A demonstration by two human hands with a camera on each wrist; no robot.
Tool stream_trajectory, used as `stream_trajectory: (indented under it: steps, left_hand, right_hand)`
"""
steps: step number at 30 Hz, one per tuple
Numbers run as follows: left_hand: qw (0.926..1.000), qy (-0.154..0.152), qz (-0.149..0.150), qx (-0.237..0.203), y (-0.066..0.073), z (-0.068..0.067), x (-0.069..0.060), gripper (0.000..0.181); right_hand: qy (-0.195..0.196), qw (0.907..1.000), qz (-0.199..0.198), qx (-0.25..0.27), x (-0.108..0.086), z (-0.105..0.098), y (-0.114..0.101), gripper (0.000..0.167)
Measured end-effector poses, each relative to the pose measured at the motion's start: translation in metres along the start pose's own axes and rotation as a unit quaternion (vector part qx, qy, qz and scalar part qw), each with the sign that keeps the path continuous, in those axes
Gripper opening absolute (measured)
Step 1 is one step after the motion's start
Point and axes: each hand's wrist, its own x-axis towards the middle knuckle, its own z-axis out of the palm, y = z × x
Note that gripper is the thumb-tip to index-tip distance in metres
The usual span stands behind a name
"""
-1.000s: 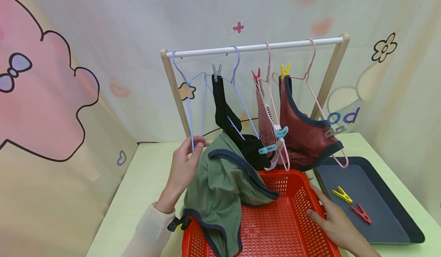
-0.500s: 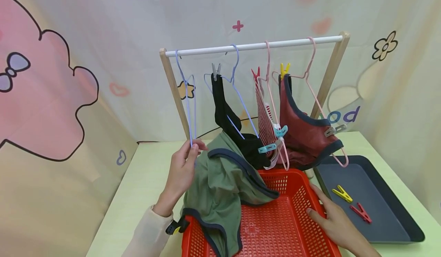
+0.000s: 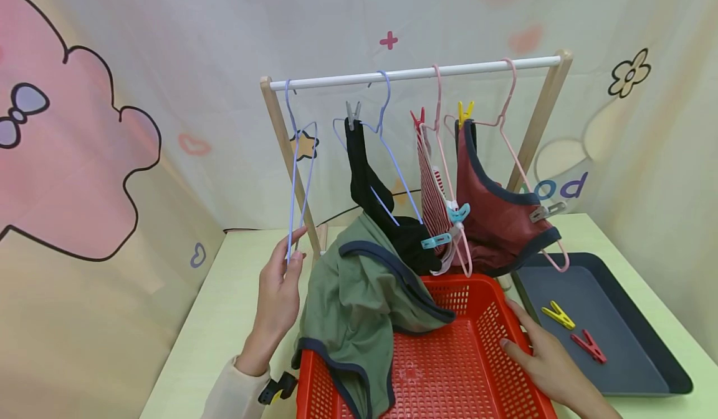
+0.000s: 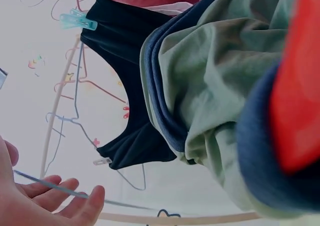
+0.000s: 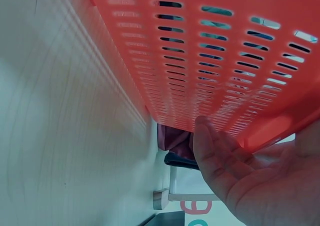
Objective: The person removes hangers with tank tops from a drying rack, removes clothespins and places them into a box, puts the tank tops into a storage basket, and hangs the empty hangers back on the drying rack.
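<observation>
Hanging from the white rail (image 3: 412,74), a slim, lavender-blue hanger (image 3: 293,188)

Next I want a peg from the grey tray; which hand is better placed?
Right, I'd judge: the right hand holds the side of the red basket nearest the grey tray, close to the yellow peg and red peg. The left hand holds the bare blue hanger, farther off.

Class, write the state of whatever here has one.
Left blue hanger: bare, held by left hand
Black garment: clipped, hung
Striped garment: clipped, hung
Maroon garment: clipped, hung
Red basket: gripped by right hand
Green garment: draped over basket edge
Gray tray: holding yellow clip and red clip
</observation>
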Motion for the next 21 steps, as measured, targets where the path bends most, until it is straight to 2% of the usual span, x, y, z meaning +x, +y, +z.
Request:
stream_trajectory:
  steps: [6, 11, 16, 21]
  left_hand:
    - [0.9996, 0.013, -0.024, 0.006, -0.005, -0.009, -0.012, 0.039]
    - [0.9982, -0.011, -0.031, 0.051, -0.009, -0.012, -0.022, 0.046]
    - [0.9919, -0.019, -0.059, 0.11, -0.012, -0.015, -0.034, 0.049]
    - [0.9817, -0.018, -0.098, 0.162, -0.017, -0.017, -0.043, 0.045]
  right_hand:
    - [0.002, 1.0, 0.0, 0.001, -0.001, 0.001, 0.0, 0.082]
    - [0.002, 1.0, -0.003, 0.002, -0.002, 0.001, -0.001, 0.081]
    - [0.001, 1.0, -0.008, 0.001, -0.001, 0.0, -0.002, 0.08]
    - [0.0, 0.9999, -0.011, 0.002, -0.002, 0.0, -0.002, 0.08]
